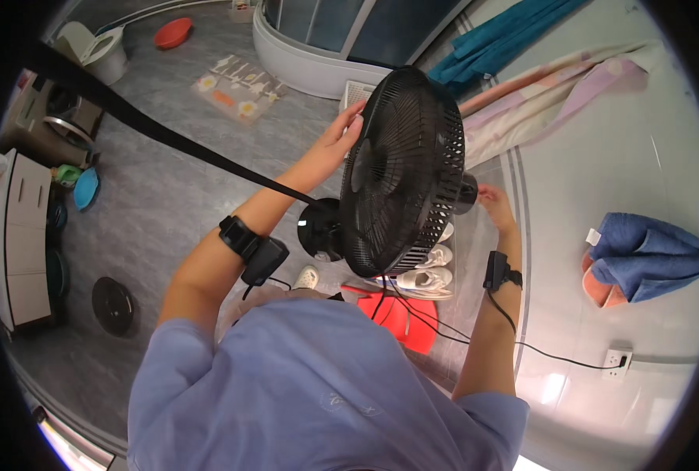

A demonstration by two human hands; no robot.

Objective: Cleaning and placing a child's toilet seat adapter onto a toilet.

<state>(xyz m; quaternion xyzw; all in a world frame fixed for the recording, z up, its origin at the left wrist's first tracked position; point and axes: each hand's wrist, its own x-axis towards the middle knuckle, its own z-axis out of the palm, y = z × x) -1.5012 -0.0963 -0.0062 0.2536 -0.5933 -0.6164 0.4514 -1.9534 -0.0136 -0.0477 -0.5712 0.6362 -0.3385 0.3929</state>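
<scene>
A black electric fan (393, 171) stands upright before me, its round grille turned towards my left. Its dark round base (319, 229) shows on the floor below. My left hand (343, 130) is at the far left edge of the grille, fingers and thumb against the rim. Behind the fan head, my right hand (495, 203) has bent fingertips at the end of the motor housing (466, 193). Whether they grip it or only touch it is unclear. Both forearms wear black strapped devices with cables.
White shoes (426, 277) and a red dustpan-like object (405, 324) lie near my feet. A black cord (567, 358) runs to a wall socket (617, 362). Towels (643, 256) hang on the right wall. Ahead are a shower enclosure (326, 70) and a floor mat (240, 88); a cabinet (29, 235) stands left.
</scene>
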